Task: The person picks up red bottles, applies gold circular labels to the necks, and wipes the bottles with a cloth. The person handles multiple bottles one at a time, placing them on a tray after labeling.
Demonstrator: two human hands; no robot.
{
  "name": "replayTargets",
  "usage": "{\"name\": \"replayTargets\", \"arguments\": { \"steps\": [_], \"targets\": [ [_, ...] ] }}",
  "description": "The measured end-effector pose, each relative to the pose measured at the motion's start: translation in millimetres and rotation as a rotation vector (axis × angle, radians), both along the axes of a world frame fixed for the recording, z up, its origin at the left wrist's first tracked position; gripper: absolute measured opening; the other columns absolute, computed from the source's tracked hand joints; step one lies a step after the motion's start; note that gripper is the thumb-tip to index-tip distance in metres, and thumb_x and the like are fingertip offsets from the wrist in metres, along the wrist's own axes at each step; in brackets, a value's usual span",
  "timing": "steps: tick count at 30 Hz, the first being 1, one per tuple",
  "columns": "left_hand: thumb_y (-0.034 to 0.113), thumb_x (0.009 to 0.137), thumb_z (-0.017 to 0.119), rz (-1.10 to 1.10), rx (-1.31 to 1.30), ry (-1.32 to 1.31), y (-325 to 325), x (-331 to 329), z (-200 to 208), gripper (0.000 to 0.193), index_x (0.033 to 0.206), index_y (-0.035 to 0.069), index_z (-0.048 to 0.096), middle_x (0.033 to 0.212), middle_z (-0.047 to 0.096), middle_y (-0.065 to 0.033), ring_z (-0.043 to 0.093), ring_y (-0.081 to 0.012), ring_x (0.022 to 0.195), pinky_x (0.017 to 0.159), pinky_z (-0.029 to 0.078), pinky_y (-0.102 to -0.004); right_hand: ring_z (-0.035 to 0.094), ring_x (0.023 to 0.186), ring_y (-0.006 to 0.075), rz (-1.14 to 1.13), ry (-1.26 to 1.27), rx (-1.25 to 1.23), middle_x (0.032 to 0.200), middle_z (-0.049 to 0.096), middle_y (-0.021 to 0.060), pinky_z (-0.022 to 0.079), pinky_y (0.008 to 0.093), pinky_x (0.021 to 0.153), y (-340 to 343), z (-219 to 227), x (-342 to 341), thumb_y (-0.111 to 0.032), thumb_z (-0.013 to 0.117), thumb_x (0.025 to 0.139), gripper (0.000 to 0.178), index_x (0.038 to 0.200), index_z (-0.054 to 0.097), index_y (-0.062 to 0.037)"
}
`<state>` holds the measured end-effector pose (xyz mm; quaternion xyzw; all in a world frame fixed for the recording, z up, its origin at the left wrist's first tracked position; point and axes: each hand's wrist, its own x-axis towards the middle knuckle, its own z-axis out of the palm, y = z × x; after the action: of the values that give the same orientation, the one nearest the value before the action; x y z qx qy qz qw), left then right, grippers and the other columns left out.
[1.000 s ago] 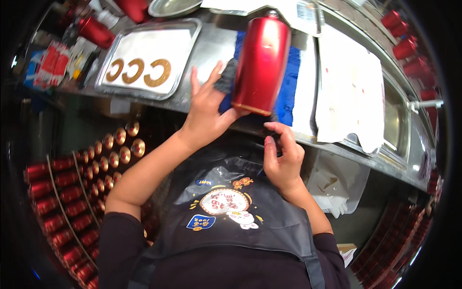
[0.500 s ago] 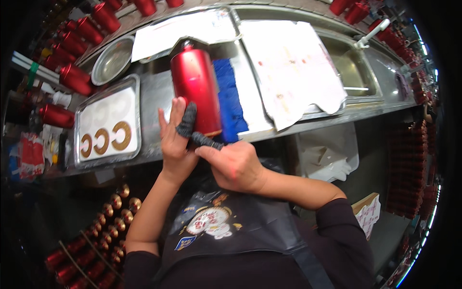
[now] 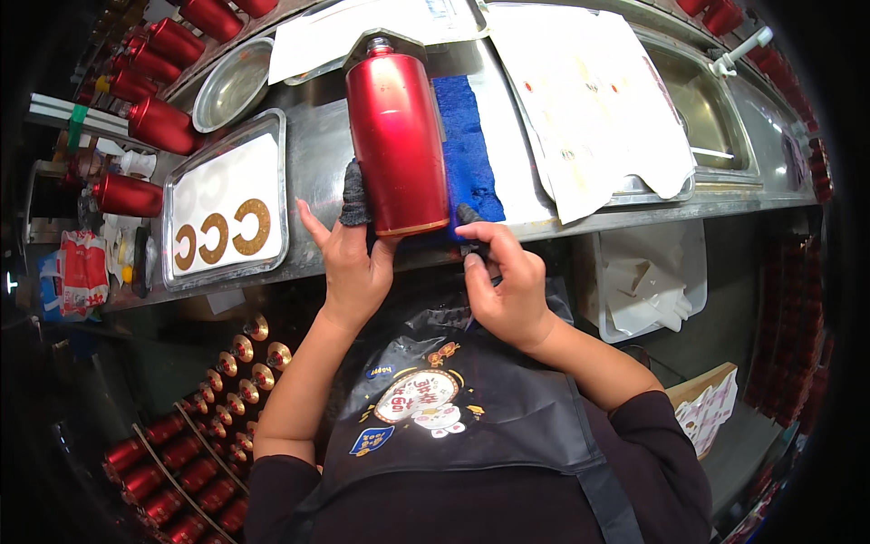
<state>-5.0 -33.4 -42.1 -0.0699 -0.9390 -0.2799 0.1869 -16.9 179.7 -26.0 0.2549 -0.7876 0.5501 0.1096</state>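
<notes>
A glossy red metal bottle lies on the steel counter, its neck against a dark angled rest at the far end. My left hand grips its near left corner: a finger in a black fabric cover lies along its side, the thumb is at the base, and an outer finger sticks out. Some left fingertips are hidden by the bottle. Just right of the base, my right hand is closed, thumb and forefinger close together. Something small and dark shows there, too unclear to name. A dark cover also sits on a right finger. A blue cloth lies beside the bottle.
At left, a metal tray carries gold C-shaped pieces on white paper, near a steel bowl. A white sheet covers a tray at right, before a sink. Below the counter's edge stands a white bin. More red bottles surround the counter.
My hands were together in front of the bottle, the right at a covered left finger. They have parted: the left now grips the bottle's lower left, and the right has moved right of its base.
</notes>
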Motion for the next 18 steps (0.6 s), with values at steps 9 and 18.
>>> {"name": "replayTargets", "arguments": {
  "steps": [9, 18],
  "targets": [
    [0.017, 0.091, 0.074, 0.016, 0.039, 0.093, 7, -1, 14, 0.048, 0.135, 0.004, 0.062, 0.136, 0.064, -0.0174, 0.049, -0.0366, 0.141, 0.119, 0.002, -0.0687, 0.054, 0.051, 0.0145, 0.064, 0.04, -0.007, 0.097, 0.073, 0.0124, 0.042, 0.0258, 0.049, -2, -2, 0, 0.012, 0.065, 0.078, 0.034, 0.11, 0.068, 0.0014],
    [0.013, 0.076, 0.081, 0.016, 0.036, 0.199, 15, -4, 29, 0.066, 0.137, 0.001, 0.061, 0.139, 0.061, -0.0216, 0.055, -0.0378, 0.135, 0.12, 0.009, -0.0672, 0.056, 0.051, 0.0234, 0.157, 0.164, 0.081, 0.081, 0.069, 0.0101, 0.045, 0.0335, 0.05, -9, 13, -9, 0.014, 0.063, 0.071, 0.04, 0.107, 0.071, -0.0029]
  ]
}}
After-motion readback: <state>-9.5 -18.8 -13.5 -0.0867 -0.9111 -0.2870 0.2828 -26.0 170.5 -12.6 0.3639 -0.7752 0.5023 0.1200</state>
